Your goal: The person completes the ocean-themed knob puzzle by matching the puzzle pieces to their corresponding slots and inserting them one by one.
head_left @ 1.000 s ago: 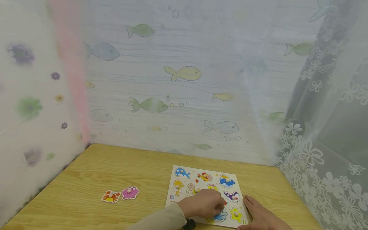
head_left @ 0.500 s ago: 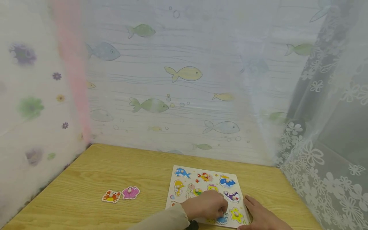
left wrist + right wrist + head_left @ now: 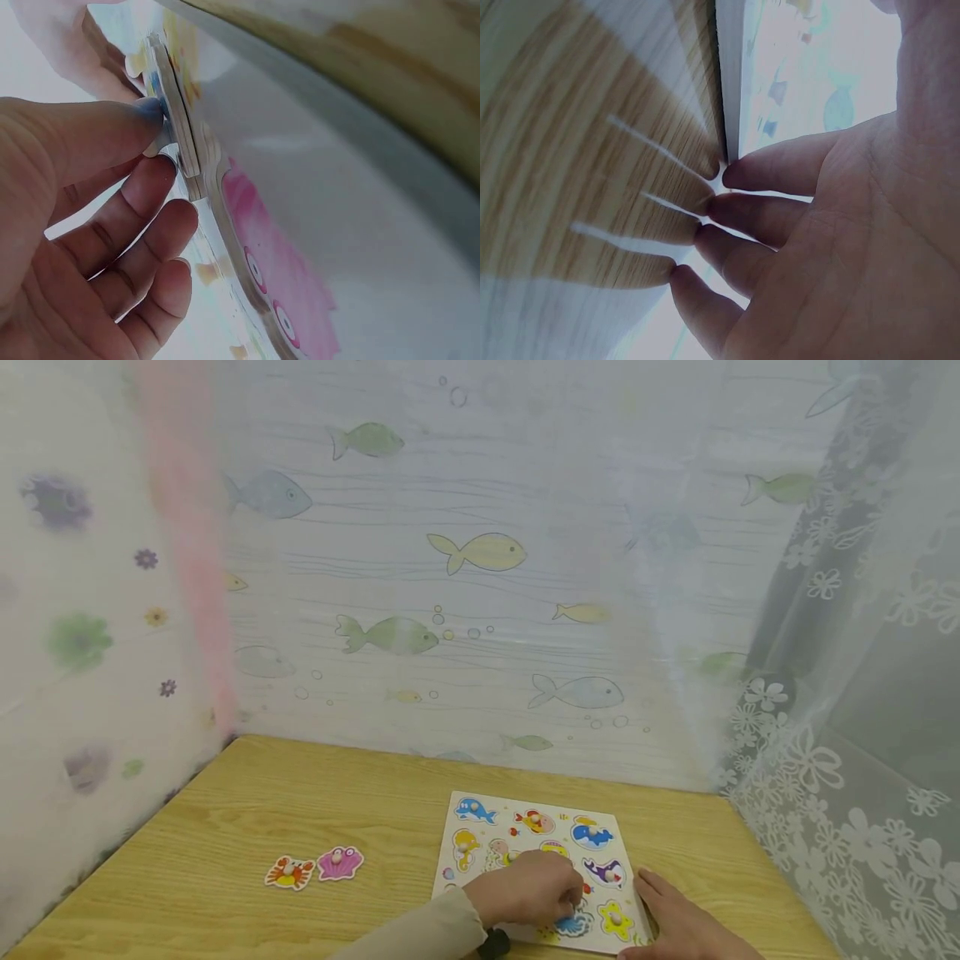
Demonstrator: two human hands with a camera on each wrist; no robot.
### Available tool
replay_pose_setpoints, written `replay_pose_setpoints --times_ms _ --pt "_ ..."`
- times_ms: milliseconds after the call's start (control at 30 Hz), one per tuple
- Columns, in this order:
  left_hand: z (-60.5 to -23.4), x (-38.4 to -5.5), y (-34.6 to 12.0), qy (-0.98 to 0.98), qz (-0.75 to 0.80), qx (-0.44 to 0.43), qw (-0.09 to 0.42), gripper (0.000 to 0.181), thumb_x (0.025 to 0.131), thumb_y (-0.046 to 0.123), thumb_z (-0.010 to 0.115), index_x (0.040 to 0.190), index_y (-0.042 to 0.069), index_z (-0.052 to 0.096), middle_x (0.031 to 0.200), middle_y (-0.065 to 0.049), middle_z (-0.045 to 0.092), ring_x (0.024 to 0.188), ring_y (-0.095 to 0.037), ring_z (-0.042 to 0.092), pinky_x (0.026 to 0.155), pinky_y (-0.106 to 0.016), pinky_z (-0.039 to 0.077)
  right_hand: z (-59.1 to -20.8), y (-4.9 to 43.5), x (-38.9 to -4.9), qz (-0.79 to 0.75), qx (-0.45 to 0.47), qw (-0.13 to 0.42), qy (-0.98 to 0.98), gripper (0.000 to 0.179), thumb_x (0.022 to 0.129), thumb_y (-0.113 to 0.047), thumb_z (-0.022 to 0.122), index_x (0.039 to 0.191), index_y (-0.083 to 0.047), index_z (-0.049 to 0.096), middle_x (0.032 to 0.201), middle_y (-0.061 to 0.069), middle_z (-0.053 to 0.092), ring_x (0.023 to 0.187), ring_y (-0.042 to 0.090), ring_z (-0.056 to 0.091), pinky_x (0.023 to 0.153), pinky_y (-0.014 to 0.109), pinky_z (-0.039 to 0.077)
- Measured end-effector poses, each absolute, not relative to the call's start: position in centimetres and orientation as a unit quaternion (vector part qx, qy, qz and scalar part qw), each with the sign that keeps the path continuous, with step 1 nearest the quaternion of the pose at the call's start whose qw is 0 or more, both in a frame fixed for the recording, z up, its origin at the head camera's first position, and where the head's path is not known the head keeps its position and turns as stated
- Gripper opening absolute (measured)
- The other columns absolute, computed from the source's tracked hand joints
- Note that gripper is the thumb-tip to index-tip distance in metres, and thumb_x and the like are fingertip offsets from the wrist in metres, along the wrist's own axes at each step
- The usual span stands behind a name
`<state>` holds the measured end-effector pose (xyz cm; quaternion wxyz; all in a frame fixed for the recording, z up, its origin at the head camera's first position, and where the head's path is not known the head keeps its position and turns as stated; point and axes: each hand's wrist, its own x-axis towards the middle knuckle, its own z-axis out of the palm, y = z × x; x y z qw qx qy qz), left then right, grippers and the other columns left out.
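Note:
A wooden peg puzzle board [image 3: 442, 881] with sea-animal pieces lies on the table. Over its near part my left hand [image 3: 528, 889] pinches the knob of a blue puzzle piece [image 3: 573, 924], whose exact animal is covered. In the left wrist view, thumb and fingers hold this piece [image 3: 178, 112] slightly raised and tilted over the board, beside a pink shell-shaped recess [image 3: 270, 255]. My right hand [image 3: 686, 922] lies at the board's right edge. The right wrist view has its extended fingers [image 3: 776, 165] touching the table beside the board's side [image 3: 733, 82].
A crab piece [image 3: 289, 872] and a pink shell piece [image 3: 340, 863] lie on the table left of the board. A yellow starfish piece [image 3: 616, 920] and a purple whale piece [image 3: 604, 872] sit in the board near my hands. A fish-print curtain [image 3: 480, 652] hangs behind the table.
My left hand has shifted slightly right and then back left with the blue puzzle piece in its pinch. The right hand stays at the board's edge.

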<state>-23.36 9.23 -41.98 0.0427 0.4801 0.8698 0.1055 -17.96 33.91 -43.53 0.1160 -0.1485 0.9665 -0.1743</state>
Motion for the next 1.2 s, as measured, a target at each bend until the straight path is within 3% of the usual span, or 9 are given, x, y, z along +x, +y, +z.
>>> replay_pose_setpoints --times_ms 1200 --pt "-42.36 -23.62 9.85 0.875 0.121 0.466 0.052 0.007 0.088 0.025 0.068 0.095 0.025 0.071 0.087 0.020 0.061 0.072 0.005 0.048 0.067 -0.016 0.041 -43.65 34.03 -17.74 -0.178 -0.155 0.111 0.965 0.101 0.076 -0.051 0.074 0.139 0.016 0.032 0.142 0.035 0.029 0.128 0.052 0.033 0.093 0.061 0.037"
